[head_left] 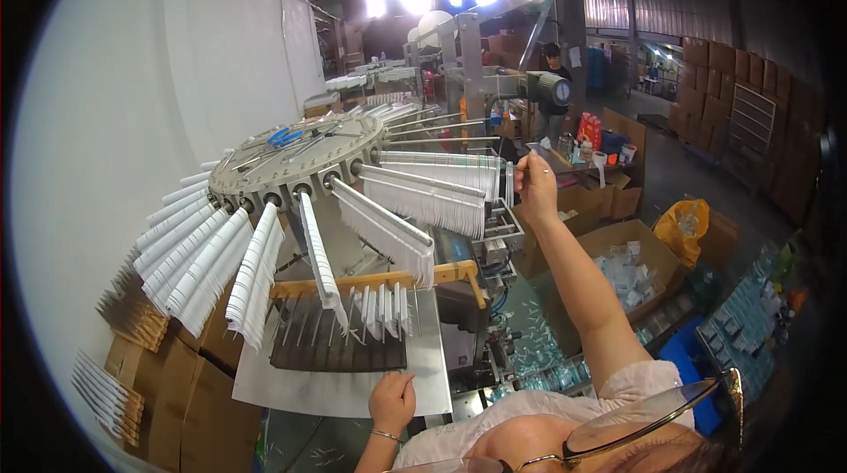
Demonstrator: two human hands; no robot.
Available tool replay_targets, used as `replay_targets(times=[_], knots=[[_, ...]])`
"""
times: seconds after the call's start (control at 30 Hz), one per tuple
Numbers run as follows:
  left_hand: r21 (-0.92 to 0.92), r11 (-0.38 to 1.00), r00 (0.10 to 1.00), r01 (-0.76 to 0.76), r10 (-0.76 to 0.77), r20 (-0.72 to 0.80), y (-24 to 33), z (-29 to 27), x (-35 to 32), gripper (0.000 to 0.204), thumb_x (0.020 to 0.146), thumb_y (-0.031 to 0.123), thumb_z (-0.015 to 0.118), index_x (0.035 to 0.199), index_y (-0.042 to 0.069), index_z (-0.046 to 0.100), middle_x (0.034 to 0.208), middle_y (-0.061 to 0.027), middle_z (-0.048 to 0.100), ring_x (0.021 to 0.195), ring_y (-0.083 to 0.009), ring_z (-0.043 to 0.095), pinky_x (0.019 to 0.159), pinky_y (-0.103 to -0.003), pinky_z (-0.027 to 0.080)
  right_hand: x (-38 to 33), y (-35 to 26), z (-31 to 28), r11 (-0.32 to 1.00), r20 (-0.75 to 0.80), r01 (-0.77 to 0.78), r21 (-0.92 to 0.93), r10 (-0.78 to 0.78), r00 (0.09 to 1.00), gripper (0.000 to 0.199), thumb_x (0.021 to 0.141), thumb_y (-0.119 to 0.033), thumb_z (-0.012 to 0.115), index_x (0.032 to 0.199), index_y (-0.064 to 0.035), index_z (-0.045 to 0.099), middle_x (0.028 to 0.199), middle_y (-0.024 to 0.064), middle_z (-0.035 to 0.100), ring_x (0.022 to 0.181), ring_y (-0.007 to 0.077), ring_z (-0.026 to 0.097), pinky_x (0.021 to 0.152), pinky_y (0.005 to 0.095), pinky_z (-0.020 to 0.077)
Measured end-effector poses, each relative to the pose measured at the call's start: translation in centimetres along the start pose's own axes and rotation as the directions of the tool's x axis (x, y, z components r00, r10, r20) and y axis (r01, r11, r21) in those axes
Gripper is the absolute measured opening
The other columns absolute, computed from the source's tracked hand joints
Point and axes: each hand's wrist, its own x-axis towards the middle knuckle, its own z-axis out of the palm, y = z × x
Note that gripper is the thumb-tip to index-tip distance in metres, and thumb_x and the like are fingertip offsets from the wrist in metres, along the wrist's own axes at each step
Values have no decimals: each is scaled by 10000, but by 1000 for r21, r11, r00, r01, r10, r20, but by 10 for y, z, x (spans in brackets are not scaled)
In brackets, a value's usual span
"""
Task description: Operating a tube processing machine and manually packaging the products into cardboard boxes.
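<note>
My right hand (536,183) is raised, fingers pinched together, beside the outer end of a rod hung with white strips (441,169). Whatever is in the pinch is too small to make out. That rod is one of several loaded ones fanning out from a round metal turntable (296,142) with blue pieces on top. Lower down, my left hand (393,398) is curled at the front edge of a pale metal plate (340,385); its fingertips are partly hidden. Above the plate, a wooden bar (375,277) stands over a rack of thin metal rods, a few bearing white strips.
Bare rods in wooden holders (132,323) sit on cardboard boxes (203,416) at left. To the right are an open carton (622,266) of small clear packets and a yellow bag (682,228). A person (553,93) in dark clothing stands behind a cluttered table.
</note>
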Motion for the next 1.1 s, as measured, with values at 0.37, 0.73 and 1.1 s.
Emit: replay_targets(times=[0.37,0.73,1.1], knots=[[-22,1000,1000,-7,7,4,-2,2,1,94,698,30,525,757,52,595,671,-103,525,637,-277,526,563,-351,425,0,3,-9,998,-23,-14,55,15,1000,304,885,-324,451,715,-78,503,577,-6,452,480,82,408,441,207,322],[-68,998,999,17,-15,29,-3,-1,0,102,699,22,527,770,43,597,655,-98,511,609,-261,513,546,-329,416,-16,-85,-93,994,-393,51,97,-9,919,339,873,-385,448,673,-114,485,524,-45,411,429,47,364,384,167,283],[200,837,856,-509,518,13,139,-34,91,358,668,-4,550,1021,53,554,783,-115,540,711,-275,524,632,-338,426,-146,-30,-58,938,-195,-185,292,248,949,392,899,-343,382,569,-135,348,499,-13,316,434,87,293,418,224,272]])
